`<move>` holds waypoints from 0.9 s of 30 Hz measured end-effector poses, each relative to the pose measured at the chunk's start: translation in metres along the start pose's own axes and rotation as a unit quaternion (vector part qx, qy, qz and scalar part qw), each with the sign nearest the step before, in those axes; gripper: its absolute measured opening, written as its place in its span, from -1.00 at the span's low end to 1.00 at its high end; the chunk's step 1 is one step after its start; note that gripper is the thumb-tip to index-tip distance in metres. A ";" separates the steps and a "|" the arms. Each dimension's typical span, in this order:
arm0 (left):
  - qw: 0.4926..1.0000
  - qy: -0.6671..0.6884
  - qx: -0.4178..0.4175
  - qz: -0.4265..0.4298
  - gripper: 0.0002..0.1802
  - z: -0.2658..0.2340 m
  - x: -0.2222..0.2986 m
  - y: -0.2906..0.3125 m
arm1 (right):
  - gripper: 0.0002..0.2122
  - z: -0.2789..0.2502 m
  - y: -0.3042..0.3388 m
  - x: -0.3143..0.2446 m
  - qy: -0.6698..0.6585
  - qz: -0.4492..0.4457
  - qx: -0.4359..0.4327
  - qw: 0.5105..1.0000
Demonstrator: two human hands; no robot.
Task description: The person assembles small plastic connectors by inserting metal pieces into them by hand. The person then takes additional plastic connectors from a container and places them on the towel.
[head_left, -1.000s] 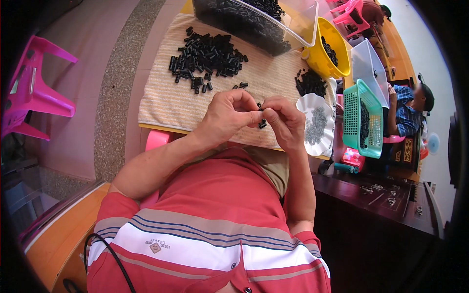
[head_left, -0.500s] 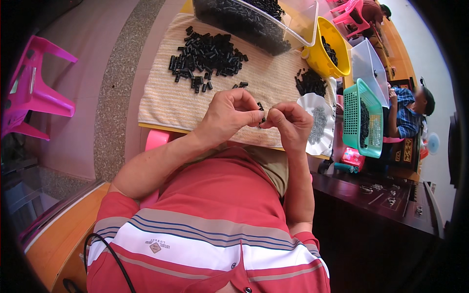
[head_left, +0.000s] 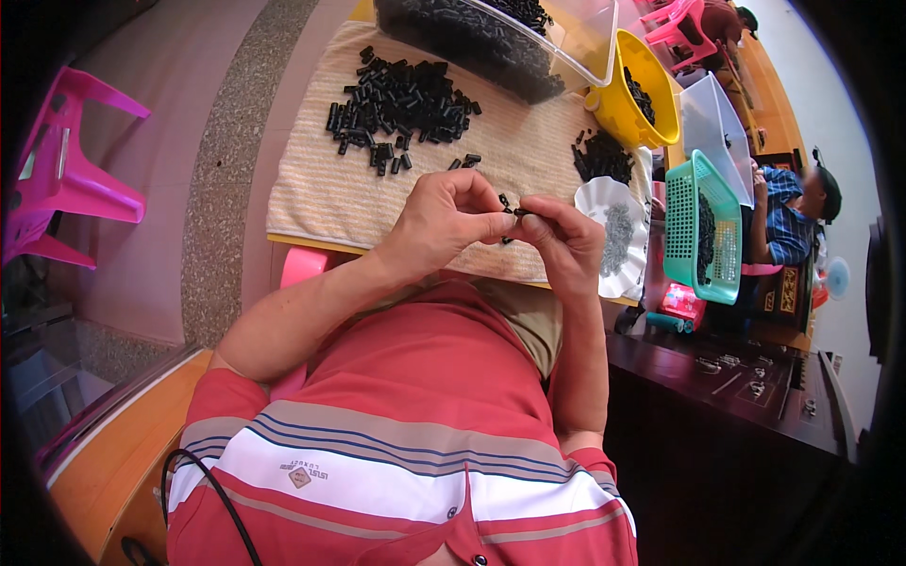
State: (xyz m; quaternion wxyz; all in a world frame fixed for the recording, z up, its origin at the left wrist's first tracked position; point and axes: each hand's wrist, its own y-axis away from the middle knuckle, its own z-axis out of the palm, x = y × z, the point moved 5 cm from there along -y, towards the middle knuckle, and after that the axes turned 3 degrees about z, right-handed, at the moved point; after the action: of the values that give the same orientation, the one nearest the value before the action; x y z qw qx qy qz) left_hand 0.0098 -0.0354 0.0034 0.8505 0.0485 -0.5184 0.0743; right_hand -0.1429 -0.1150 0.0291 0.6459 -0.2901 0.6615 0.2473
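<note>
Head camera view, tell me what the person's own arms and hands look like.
The left hand and right hand are bare, with no gloves or wristwatch visible. The forearms are uncovered below short red sleeves, part of a red shirt with grey, white and dark blue stripes.

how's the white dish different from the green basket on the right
The white dish is shallow with a wavy rim, while the green basket has taller walls full of holes. The dish holds small greyish pieces; the basket holds black pieces. The dish sits on the towel, whereas the basket stands beyond the towel's right edge. Both are open on top and hold small pieces.
</note>
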 end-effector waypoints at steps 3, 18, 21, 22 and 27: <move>1.000 0.000 0.001 0.000 -0.88 0.000 0.000 0.000 | -0.84 0.001 0.000 -0.001 0.010 -0.015 -0.002 1.000; 0.998 -0.065 0.013 0.021 -0.85 0.000 -0.008 0.000 | -0.88 0.009 -0.003 -0.030 0.289 -0.123 -0.032 0.949; 0.995 -0.093 0.016 0.042 -0.84 0.000 -0.007 0.001 | -0.87 0.014 -0.004 -0.043 0.354 -0.149 -0.051 0.922; 0.994 -0.096 0.018 0.052 -0.85 0.001 -0.007 0.001 | -0.87 0.015 -0.003 -0.045 0.363 -0.153 -0.066 0.917; 0.991 -0.132 -0.024 0.020 -0.80 0.006 -0.002 0.004 | -0.89 0.005 -0.005 -0.042 0.347 -0.088 -0.119 0.926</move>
State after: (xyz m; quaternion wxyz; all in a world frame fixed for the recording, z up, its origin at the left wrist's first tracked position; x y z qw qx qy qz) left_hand 0.0030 -0.0325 0.0047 0.7740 0.0267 -0.6285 0.0717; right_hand -0.1357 -0.1121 0.0714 0.3560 -0.4900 0.7814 0.1502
